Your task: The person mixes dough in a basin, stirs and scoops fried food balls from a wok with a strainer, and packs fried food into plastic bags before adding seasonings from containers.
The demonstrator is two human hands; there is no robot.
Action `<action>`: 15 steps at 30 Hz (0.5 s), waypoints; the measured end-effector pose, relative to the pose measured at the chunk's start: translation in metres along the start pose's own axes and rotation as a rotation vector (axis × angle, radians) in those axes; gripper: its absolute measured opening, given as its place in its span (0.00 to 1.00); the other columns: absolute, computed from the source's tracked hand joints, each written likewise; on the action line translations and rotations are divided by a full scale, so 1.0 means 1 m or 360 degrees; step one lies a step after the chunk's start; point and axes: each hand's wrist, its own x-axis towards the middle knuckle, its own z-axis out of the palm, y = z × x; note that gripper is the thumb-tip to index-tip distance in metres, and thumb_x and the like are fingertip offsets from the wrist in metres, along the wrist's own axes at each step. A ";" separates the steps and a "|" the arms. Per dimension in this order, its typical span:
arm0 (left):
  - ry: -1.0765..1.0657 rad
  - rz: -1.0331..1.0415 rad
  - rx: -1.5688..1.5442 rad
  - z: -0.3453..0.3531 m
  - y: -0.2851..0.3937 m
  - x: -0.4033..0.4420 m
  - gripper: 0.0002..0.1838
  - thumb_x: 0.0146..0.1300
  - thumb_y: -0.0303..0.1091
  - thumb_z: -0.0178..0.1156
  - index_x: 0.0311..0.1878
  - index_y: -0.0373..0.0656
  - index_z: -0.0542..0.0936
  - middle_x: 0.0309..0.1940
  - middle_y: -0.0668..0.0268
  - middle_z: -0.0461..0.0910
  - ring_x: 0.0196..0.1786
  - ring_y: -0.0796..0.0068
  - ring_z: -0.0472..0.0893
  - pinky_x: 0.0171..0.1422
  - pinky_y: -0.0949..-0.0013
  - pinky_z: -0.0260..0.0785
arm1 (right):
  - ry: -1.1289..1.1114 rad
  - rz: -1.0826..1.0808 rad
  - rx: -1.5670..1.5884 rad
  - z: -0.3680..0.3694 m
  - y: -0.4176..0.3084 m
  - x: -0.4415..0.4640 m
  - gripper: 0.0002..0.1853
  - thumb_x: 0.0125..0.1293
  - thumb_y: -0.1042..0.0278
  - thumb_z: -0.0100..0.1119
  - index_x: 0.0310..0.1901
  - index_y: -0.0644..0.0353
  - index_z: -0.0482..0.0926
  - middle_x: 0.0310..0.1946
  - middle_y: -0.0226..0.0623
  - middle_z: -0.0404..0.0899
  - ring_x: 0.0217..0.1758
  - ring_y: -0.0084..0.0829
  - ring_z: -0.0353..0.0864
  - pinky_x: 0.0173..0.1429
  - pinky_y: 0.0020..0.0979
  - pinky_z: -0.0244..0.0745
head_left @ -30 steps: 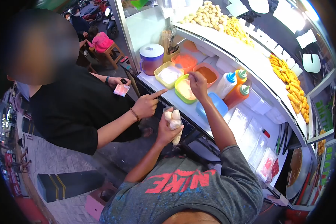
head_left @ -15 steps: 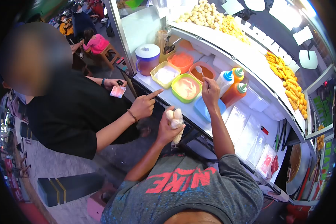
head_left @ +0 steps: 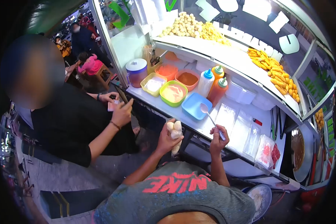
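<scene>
My left hand [head_left: 167,140] is closed around a clear plastic bag [head_left: 175,135] of pale, rounded food pieces, held upright in front of my shirt. In my right hand [head_left: 217,140] a spoon [head_left: 211,118] is gripped by its handle. Its bowl hangs over the right edge of a blue container [head_left: 193,107]; whether it touches cannot be made out. Beside the blue one sit a green tub [head_left: 173,94] of pinkish-white powder, a yellow tub [head_left: 154,84] of white powder, and an orange tub [head_left: 187,78] of reddish-brown powder.
Sauce bottles [head_left: 217,90] stand behind the blue container. A lidded jug [head_left: 136,73] is at the counter's left end. Plastic bags [head_left: 242,125] lie on the right. Fried food [head_left: 274,69] fills the upper shelf. A person in black [head_left: 74,123] stands at my left, holding banknotes.
My right hand has drawn the spoon back from the reddish-brown powder to beside the blue container. The other person's pointing hand has lowered towards the banknotes. The view has shifted.
</scene>
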 end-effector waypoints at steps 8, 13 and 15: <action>-0.0152 -0.0088 -0.0164 0.022 -0.005 -0.038 0.41 0.48 0.22 0.72 0.65 0.39 0.63 0.53 0.65 0.71 0.56 0.76 0.72 0.62 0.67 0.66 | 0.0279 0.0125 0.0100 -0.028 -0.011 -0.027 0.07 0.67 0.79 0.51 0.45 0.68 0.74 0.29 0.38 0.78 0.30 0.22 0.75 0.37 0.24 0.72; -0.0164 -0.0058 -0.0100 0.025 -0.002 -0.049 0.40 0.49 0.21 0.71 0.65 0.40 0.62 0.52 0.65 0.71 0.56 0.77 0.72 0.61 0.68 0.67 | 0.0339 0.0207 0.0036 -0.035 -0.017 -0.035 0.08 0.69 0.75 0.50 0.46 0.68 0.75 0.29 0.38 0.78 0.29 0.23 0.75 0.35 0.25 0.72; -0.0121 -0.0111 -0.0122 0.023 -0.002 -0.052 0.41 0.48 0.22 0.72 0.65 0.39 0.63 0.53 0.66 0.71 0.56 0.76 0.71 0.62 0.68 0.66 | 0.0290 0.0198 0.0046 -0.037 -0.016 -0.034 0.09 0.70 0.75 0.50 0.47 0.68 0.76 0.30 0.38 0.79 0.30 0.22 0.75 0.35 0.24 0.73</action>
